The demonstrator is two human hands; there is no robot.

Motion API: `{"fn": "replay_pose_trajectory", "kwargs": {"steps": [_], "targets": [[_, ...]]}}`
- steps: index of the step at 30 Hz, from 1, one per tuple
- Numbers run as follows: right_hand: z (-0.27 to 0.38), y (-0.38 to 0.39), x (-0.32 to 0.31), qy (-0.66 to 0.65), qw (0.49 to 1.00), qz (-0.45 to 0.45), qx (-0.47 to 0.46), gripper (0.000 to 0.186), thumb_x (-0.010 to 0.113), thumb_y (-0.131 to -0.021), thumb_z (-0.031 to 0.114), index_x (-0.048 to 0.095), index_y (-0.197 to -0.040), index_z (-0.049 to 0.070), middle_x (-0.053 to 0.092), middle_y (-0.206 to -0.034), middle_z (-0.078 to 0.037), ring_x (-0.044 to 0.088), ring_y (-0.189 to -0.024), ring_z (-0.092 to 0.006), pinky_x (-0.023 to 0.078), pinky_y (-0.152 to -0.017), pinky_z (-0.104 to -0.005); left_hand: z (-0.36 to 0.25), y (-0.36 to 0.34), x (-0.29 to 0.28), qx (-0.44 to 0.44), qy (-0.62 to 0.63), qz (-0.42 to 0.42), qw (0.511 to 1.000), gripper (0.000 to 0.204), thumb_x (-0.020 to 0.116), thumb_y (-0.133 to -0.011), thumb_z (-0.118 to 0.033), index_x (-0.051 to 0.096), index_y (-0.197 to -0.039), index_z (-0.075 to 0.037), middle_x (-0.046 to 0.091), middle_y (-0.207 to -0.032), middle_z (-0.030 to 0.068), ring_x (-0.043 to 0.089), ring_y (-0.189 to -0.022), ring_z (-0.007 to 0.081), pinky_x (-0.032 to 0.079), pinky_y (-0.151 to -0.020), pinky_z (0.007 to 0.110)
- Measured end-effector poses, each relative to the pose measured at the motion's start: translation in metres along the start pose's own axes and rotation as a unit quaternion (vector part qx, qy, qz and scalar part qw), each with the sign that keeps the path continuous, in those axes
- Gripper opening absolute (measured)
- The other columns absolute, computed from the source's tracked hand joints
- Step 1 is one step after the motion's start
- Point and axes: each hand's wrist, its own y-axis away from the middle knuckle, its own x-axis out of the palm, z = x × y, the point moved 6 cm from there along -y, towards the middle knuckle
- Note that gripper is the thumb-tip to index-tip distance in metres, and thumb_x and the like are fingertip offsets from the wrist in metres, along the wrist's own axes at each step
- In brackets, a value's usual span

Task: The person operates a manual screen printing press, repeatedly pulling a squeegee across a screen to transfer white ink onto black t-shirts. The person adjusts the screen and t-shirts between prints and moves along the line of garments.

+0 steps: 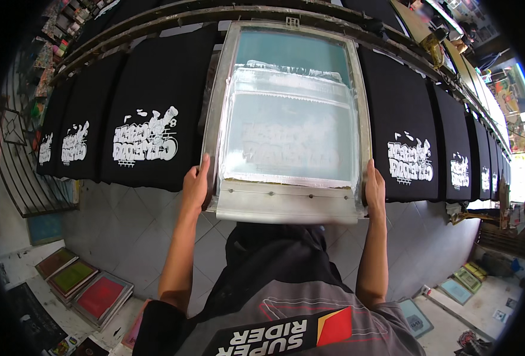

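Note:
A screen printing frame (362,113) with a pale metal border lies ahead of me over the row of black shirts. My left hand (196,187) grips its near left side, and my right hand (375,188) grips the near right side. Both thumbs point forward along the border; the other fingers are partly hidden. White ink (292,83) is smeared across the teal mesh (292,47), and faint lettering shows through it. Along the frame's near end rests a wide metal squeegee (286,204) with small bolts.
Black shirts (167,65) with white graphic prints lie side by side on boards to the left, and more black shirts (398,101) to the right. A rail (173,21) runs behind them. Coloured screens (99,296) lie at lower left, others (455,291) at lower right.

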Motion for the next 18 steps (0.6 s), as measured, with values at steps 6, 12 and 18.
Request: {"fn": "replay_pose_trajectory", "kwargs": {"steps": [6,12,18], "targets": [[-0.026,-0.002,-0.001,-0.009,0.997,-0.069,-0.040,0.070,0.060,-0.109,0.056,0.075,-0.115,-0.012,0.066,-0.083,-0.008,0.054,-0.082,-0.0144,0.046,-0.076,-0.0332,0.009,0.014,0.001,0.047,0.003,-0.103,0.994,0.089,0.064,-0.096,-0.078,0.075,-0.105,0.011,0.076,-0.096,0.0199,0.069,-0.093,0.0243,0.053,-0.088,0.039],[-0.069,0.011,-0.037,-0.071,0.987,-0.129,-0.066,0.065,0.056,-0.112,0.053,0.068,-0.087,-0.005,0.051,-0.073,0.001,0.041,-0.074,-0.0105,0.035,-0.065,-0.0320,-0.015,0.067,0.015,0.116,0.024,-0.119,0.986,0.078,0.071,-0.097,-0.069,0.076,-0.106,0.008,0.077,-0.094,0.0167,0.071,-0.089,0.0211,0.054,-0.083,0.036],[-0.144,0.041,-0.164,-0.122,0.965,-0.227,-0.043,0.064,0.052,-0.112,0.059,0.059,-0.081,0.005,0.044,-0.076,0.007,0.039,-0.074,-0.0088,0.033,-0.065,-0.0305,-0.031,0.131,0.116,0.149,0.077,-0.017,0.986,0.068,0.077,-0.096,-0.061,0.075,-0.109,0.006,0.079,-0.095,0.0131,0.072,-0.088,0.0175,0.056,-0.081,0.034]]}}
